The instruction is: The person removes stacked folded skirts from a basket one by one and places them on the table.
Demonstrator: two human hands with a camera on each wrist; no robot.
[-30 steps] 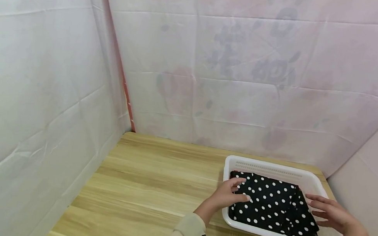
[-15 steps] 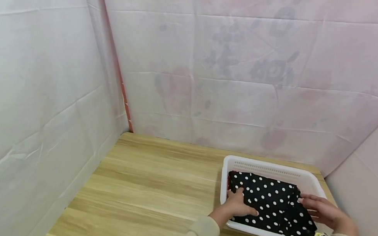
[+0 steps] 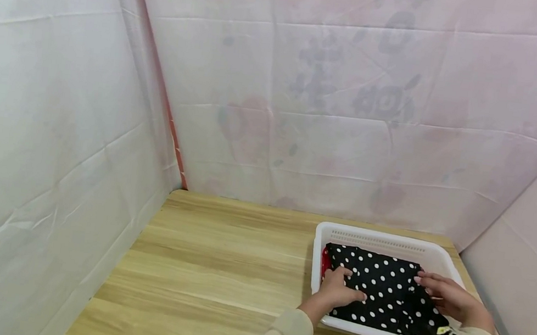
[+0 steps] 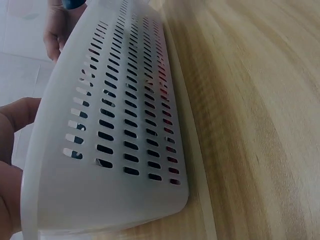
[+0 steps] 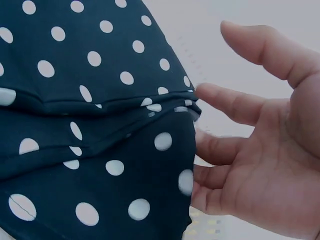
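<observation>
Black cloth with white polka dots [image 3: 381,291] lies folded in a white plastic basket [image 3: 379,334], its right part slanting and creased. My left hand [image 3: 335,292] is over the cloth's left side with fingers and thumb spread. In the left wrist view, part of that hand shows past the perforated basket wall [image 4: 115,195], and its fingertips are hidden. At the cloth's right edge is my right hand [image 3: 452,300]. In the right wrist view its index finger [image 5: 230,104] touches the folded edge, the thumb stands apart, and the other fingertips go behind the cloth.
Something red [image 3: 325,262] shows under the cloth at the basket's left end. The basket stands on the right side of a wood-grain table [image 3: 217,272]. Pale sheets hang as a back wall [image 3: 321,140] and side walls.
My right hand has moved left to the cloth's right edge. My left hand has shifted right and slightly down over the cloth. More red shows at the left end.
</observation>
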